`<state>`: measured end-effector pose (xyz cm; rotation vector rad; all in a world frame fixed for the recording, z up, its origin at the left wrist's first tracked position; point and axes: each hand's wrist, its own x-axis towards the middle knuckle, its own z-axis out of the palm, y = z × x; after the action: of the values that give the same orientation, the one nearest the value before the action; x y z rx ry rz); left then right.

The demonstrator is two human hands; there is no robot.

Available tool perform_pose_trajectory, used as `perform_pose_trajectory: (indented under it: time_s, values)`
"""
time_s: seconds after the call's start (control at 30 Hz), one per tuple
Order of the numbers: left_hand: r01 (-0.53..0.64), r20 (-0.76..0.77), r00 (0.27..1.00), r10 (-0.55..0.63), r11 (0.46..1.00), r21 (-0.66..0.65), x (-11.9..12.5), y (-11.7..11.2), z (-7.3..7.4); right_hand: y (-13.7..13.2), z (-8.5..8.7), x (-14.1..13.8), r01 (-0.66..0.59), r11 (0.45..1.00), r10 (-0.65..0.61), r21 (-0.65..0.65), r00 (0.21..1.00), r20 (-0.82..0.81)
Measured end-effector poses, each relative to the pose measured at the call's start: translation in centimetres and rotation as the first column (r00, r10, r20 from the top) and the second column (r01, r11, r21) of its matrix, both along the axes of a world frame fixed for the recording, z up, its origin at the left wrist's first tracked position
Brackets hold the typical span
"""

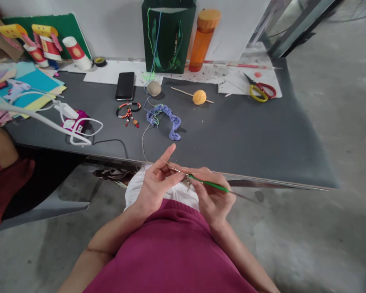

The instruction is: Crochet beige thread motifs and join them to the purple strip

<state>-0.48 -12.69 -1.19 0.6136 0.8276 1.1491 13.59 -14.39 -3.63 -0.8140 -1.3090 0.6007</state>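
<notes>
Just off the near edge of the worktop (247,142), above a white cloth (140,191) on the lap, I have both hands working close together. The left hand (157,183) is curled closed around a small scrap of crochet (187,182), with its raised index finger (170,150) standing clear. The right hand (212,197) grasps a green-handled crochet hook (210,184) much like a pencil, its metal tip reaching toward the scrap, though the exact stitch is too small for me to make out. Pale yarn (144,140) runs from the left hand up over the worktop edge toward a purple crochet strip (166,120) and a ball of tan yarn (154,88). That long run worries me most: it could snag on the edge or tangle with the strip, and a sharp tug could jerk the ball across the worktop. If tension in the left hand slackens, a loop could slip off the hook. A twist of the right wrist could also split the yarn.
</notes>
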Motion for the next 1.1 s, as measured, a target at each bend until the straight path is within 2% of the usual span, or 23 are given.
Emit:
perform_pose_trajectory:
  time_s: [0.07, 0.13, 0.2, 0.33, 0.43, 0.53, 0.7, 0.83, 0.9, 1.1]
  values:
    - [0.004, 0.046, 0.999, -0.003, 0.999, -0.031, 0.1, 0.0, 0.0, 0.0, -0.3, 0.0, 0.052, 0.991, -0.067, 0.122, 0.989, 0.128]
    - [0.048, 0.106, 0.994, -0.04, 0.996, -0.075, 0.0, 0.1, 0.0, 0.0, -0.5, -0.2, 0.093, 0.979, -0.123, 0.18, 0.979, 0.163]
    - [0.095, 0.151, 0.986, -0.076, 0.988, -0.124, -0.1, 0.2, 0.1, -0.1, -0.7, -0.5, 0.106, 0.988, -0.113, 0.108, 0.992, 0.064]
    - [0.144, 0.177, 0.978, -0.111, 0.972, -0.187, -0.4, 0.3, 0.2, -0.4, -1.0, -1.0, 0.045, 0.986, -0.081, -0.16, 0.972, -0.223]
    - [0.164, 0.177, 0.976, -0.128, 0.965, -0.205, -0.5, 0.4, 0.3, -0.7, -1.3, -0.7, 0.108, 0.955, -0.178, -0.275, 0.954, -0.242]
    - [0.158, 0.18, 0.976, -0.122, 0.968, -0.197, -0.6, 0.4, 0.3, -0.8, -1.2, -0.2, 0.163, 0.948, -0.221, -0.275, 0.955, -0.198]
    - [0.187, 0.186, 0.971, -0.151, 0.963, -0.194, -0.8, 0.4, 0.2, -0.4, -0.4, 0.4, 0.028, 0.948, -0.125, -0.318, 0.949, -0.29]
    - [0.209, 0.201, 0.965, -0.167, 0.955, -0.21, -0.8, 0.4, 0.0, 0.3, -0.1, 0.6, -0.176, 0.917, 0.011, -0.359, 0.909, -0.417]
    - [0.218, 0.201, 0.963, -0.177, 0.955, -0.2, -0.6, 0.4, 0.0, 0.4, -0.1, 0.3, -0.237, 0.908, 0.061, -0.345, 0.89, -0.451]
    - [0.157, 0.175, 0.976, -0.133, 0.979, -0.133, -0.3, 0.3, -0.1, 0.3, -0.5, -0.4, -0.122, 0.946, -0.012, -0.3, 0.912, -0.41]
